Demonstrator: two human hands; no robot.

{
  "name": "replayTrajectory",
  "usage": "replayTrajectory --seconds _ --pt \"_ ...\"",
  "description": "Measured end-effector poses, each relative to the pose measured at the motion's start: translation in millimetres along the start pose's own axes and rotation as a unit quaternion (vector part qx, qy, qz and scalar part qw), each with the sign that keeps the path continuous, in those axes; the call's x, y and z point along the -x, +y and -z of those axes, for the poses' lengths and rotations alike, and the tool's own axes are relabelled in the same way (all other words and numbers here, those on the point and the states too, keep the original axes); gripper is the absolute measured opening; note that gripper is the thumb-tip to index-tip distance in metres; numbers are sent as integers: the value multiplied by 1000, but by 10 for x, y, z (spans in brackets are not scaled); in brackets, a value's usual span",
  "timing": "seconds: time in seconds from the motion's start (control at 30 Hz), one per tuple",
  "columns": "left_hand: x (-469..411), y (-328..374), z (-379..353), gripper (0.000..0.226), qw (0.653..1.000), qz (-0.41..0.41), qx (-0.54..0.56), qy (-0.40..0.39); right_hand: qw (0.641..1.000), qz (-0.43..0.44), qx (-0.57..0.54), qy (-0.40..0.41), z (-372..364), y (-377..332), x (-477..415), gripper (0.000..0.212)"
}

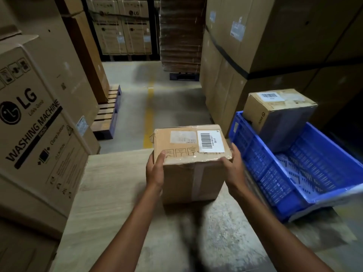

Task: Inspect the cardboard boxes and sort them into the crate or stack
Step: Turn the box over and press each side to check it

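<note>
A small cardboard box (191, 152) with a white barcode label on top is held between both hands in the middle of the view, above a pale wooden table (110, 185). My left hand (155, 169) grips its left side, thumb on the top edge. My right hand (233, 167) grips its right side, thumb on the top front corner. To the right stands a blue plastic crate (306, 173). A second cardboard box (279, 112) with a label sits in the crate's far end.
A large washing machine carton (39, 122) stands close on the left. Tall strapped cartons (275, 46) rise behind the crate. Wooden pallets (108, 112) lie on the floor ahead left. A concrete aisle with a yellow line (149, 112) runs toward stacked cartons at the back.
</note>
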State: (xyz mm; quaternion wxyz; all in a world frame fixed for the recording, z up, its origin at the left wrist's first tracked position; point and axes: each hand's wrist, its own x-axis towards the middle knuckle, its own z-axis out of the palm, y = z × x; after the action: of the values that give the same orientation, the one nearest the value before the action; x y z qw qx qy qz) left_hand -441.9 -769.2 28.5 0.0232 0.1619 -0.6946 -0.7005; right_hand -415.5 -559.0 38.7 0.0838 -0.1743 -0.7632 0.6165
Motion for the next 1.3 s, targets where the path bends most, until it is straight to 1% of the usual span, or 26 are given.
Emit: replayTrajectory --seconds 0.03,0.07,0.13,0.2,0.27,0.37,0.47,0.57,0.67,0.77,0.87,0.93,1.0,1.1,1.13,1.2,1.27,1.3 --pt "35 27 -37 36 1000 8 28 -10 996 -37 -79 16 -6 28 -10 83" --pt "64 81 -72 36 999 7 38 -16 991 -56 -121 27 4 21 -28 78" --pt "87 205 -140 38 999 -4 49 -23 989 -49 -135 39 58 -63 -52 69" --pt "123 421 -251 38 997 -23 63 -25 988 -14 -145 45 169 -184 -106 68" --pt "187 709 -402 37 994 -47 91 -33 983 32 -169 62 339 -366 -201 62" --pt "326 1183 -694 47 987 -76 129 -64 969 97 -204 96 688 -704 -373 49" --pt "481 1583 -1054 49 980 -91 143 -106 958 149 -214 118 1127 -1018 -521 55" --pt "678 1911 -1467 41 971 -86 176 -139 942 199 -238 128 1637 -1319 -651 65" --pt "962 2156 -1919 39 960 -81 217 -155 930 255 -225 137 2214 -1526 -807 53" --pt "1221 2255 -2427 40 955 -82 246 -146 927 271 -216 141 2772 -1601 -1012 55" --pt "1412 2249 -2940 39 955 -62 249 -151 930 259 -216 146 3257 -1517 -1235 60" --pt "1504 2203 -3262 33 956 -51 239 -165 933 251 -206 154 3549 -1402 -1384 61" --pt "1557 2112 -3557 34 958 -45 224 -173 940 235 -185 164 3790 -1266 -1539 61" --pt "1563 1896 -3902 32 970 -37 184 -157 955 192 -142 175 4036 -995 -1760 60" --pt "1554 1803 -3992 30 973 -27 169 -154 962 172 -119 178 4086 -880 -1824 59" --pt "1518 1606 -4141 26 978 4 152 -144 972 129 -85 175 4153 -640 -1947 48" --pt "1435 1392 -4233 27 979 33 148 -133 981 89 -63 163 4179 -411 -2063 35" --pt "1386 1291 -4261 28 980 42 147 -131 984 70 -56 153 4180 -304 -2121 32"
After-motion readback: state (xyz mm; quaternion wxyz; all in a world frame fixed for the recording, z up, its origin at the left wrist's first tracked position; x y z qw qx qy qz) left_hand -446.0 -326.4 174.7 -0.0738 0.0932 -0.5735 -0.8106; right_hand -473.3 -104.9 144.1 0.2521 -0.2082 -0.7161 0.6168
